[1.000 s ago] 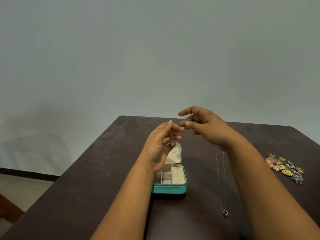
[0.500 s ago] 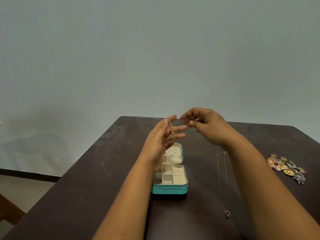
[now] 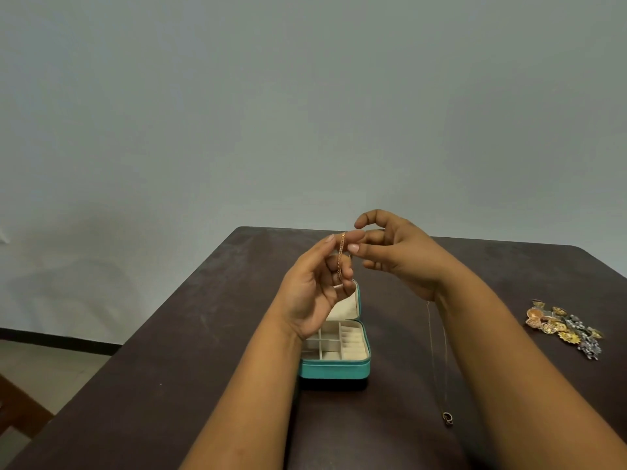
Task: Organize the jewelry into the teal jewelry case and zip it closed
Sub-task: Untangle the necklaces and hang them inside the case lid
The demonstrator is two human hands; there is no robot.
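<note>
The teal jewelry case (image 3: 334,367) lies open on the dark table (image 3: 169,368), its cream lid upright and its compartments showing. Above it, my left hand (image 3: 317,286) pinches a thin gold chain (image 3: 341,254) between thumb and fingers, and the chain hangs down past the palm. My right hand (image 3: 393,252) hovers just to the right, fingers curled, its fingertip meeting the left hand's fingertip by the chain's top. Whether the right hand grips the chain I cannot tell. A long thin necklace with a small ring pendant (image 3: 448,418) lies on the table to the right of the case.
A pile of gold, copper and silver jewelry pieces (image 3: 565,329) sits near the table's right edge. A plain grey wall stands behind the table. Floor and a wooden piece show at the lower left.
The gold chain has risen into sight between my left fingers and now hangs straight. My right hand has closed in until its fingertips meet the left hand's.
</note>
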